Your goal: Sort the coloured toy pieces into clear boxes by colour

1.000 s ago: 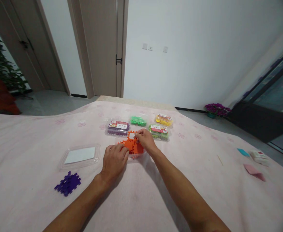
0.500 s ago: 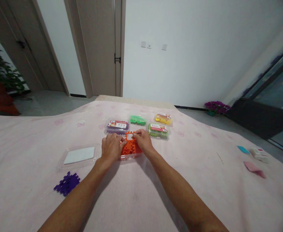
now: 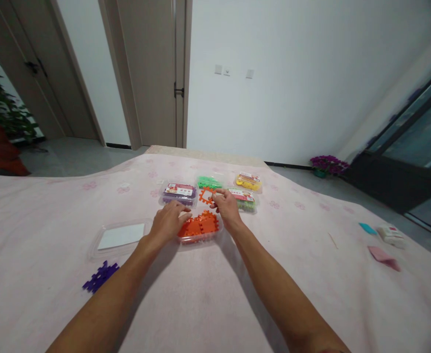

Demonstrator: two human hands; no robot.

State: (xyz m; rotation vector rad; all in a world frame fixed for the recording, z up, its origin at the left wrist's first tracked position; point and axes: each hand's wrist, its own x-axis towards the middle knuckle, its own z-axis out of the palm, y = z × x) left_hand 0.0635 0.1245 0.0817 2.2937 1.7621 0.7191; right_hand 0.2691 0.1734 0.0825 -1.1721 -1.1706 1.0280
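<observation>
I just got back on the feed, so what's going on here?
A person's right hand holds a square orange frame up beyond a see-through tub of orange pieces. The left hand is at the tub's left side, fingers spread; whether it touches the tub is hard to tell. Behind are four more boxes of coloured pieces. To the left lie a white card and some dark purple pieces, partly hidden by the left forearm.

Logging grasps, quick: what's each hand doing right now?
Left hand: open at the clear tub of orange pieces, apparently holding nothing.
Right hand: closed on an orange square frame.
</observation>
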